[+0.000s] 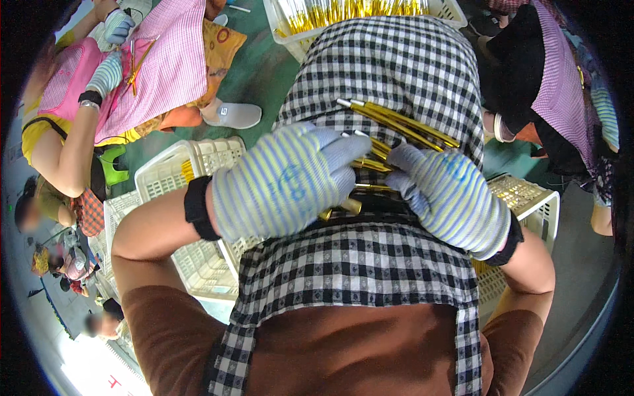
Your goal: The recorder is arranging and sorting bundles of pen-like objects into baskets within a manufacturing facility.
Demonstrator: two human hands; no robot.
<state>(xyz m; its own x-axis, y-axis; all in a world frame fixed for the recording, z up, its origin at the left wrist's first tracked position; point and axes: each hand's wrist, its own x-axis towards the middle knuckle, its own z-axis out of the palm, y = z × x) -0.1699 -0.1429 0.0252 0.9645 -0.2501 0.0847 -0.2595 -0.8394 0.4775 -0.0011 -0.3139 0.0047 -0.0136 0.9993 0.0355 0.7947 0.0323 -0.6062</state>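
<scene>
Both my hands wear striped grey-blue and yellow knit gloves and meet over my lap. My left hand (284,181) is closed round slim shiny gold tubes, whose round ends (353,206) stick out below its fingers. White tips show at its fingertips. My right hand (456,198) has thumb and fingers pinched at the other side of the gold tubes (373,164) between the hands. Just beyond, several loose gold tubes with white tips (403,124) lie slanted on my black-and-white checked apron (389,66). My palms hide part of the bundle.
A white plastic basket (281,28) full of gold tubes stands ahead of my knees. More white baskets stand at my left (148,173) and right (551,214). A co-worker in a pink checked apron (175,59) sits at far left with gold tubes; another person (561,86) sits at right.
</scene>
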